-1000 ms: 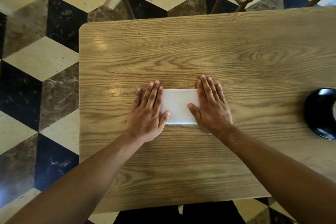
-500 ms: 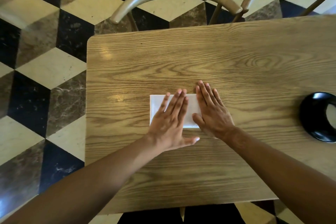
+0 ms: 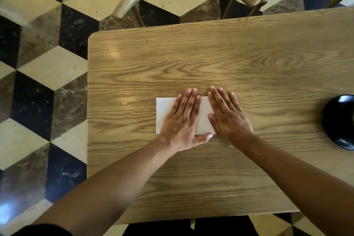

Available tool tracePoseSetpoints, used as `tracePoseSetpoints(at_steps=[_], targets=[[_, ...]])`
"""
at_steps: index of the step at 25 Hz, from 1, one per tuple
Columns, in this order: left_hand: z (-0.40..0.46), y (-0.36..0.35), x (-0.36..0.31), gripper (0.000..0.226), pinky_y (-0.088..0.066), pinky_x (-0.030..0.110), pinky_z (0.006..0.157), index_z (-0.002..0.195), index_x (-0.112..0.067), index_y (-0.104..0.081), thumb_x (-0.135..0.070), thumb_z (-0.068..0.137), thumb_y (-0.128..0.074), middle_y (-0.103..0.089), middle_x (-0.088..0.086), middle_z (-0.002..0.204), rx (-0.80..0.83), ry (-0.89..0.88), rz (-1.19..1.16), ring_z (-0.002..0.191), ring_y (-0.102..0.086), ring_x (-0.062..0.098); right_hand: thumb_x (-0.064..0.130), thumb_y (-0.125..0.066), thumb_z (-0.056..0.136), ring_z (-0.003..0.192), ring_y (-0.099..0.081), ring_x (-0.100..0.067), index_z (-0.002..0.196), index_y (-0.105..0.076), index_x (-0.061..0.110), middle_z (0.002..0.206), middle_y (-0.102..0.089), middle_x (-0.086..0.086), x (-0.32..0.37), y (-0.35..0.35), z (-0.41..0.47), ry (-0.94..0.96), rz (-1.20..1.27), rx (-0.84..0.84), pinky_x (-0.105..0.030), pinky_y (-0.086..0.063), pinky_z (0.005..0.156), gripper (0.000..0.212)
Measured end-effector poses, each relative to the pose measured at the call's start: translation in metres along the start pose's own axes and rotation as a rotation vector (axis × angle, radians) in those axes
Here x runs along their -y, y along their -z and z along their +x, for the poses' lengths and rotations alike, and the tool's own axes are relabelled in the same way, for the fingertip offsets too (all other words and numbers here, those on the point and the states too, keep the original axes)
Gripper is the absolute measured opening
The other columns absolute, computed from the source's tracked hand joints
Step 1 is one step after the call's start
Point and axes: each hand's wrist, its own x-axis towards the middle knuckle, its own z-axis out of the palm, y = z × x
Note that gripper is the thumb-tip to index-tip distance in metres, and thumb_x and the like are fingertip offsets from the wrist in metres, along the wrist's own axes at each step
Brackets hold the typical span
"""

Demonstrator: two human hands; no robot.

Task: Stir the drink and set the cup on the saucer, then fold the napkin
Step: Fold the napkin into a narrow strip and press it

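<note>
Clearly the fold is the step in hand: both palms lie flat on the napkin [image 3: 204, 116], a white oblong near the middle of the table [image 3: 191, 59], long side running nine to three o'clock. The left hand [image 3: 181, 120] is spread wide across its centre, fingers pointing to twelve, thumb hooked along the near edge at six, probably to keep that edge from sliding. The right hand [image 3: 228, 117] is equally flat and open, covering the end at three o'clock, its thumb lying on the paper; it looks placed to pin that end while the crease is pressed down. Neither hand grips anything. Only the napkin's nine o'clock end shows bare, so whether the layers line up beneath the palms cannot be told. Well apart at three o'clock, cut by the frame, sits a glossy black saucer [image 3: 337, 120]; no cup can be made out on it from here.
</note>
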Motion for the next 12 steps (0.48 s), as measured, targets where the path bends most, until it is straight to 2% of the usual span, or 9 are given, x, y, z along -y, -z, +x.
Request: tracePoseSetpoints(at_steps=[6, 12], targets=[[-0.043, 0.002, 0.066, 0.112, -0.017, 0.051, 0.128, 0.16, 0.006, -0.013, -0.08, 0.091, -0.036, -0.005, 0.024, 0.17, -0.036, 0.044, 0.084, 0.16, -0.006, 0.036, 0.036, -0.036, 0.104, 0.158, -0.006, -0.02, 0.162, -0.016, 0.01, 0.171, -0.009, -0.004, 0.003, 0.001, -0.001, -0.034, 0.018, 0.001, -0.05, -0.013, 0.127, 0.067], [-0.059, 0.008, 0.09, 0.114, -0.021, 0.057, 0.125, 0.159, 0.008, -0.015, -0.083, 0.091, -0.024, -0.006, 0.025, 0.17, -0.016, 0.059, 0.117, 0.159, -0.009, 0.036, 0.038, -0.034, 0.103, 0.158, -0.006, -0.02, 0.162, -0.016, 0.011, 0.171, -0.008, -0.003, 0.002, 0.002, 0.0, -0.043, 0.02, 0.008, -0.051, -0.013, 0.126, 0.067]])
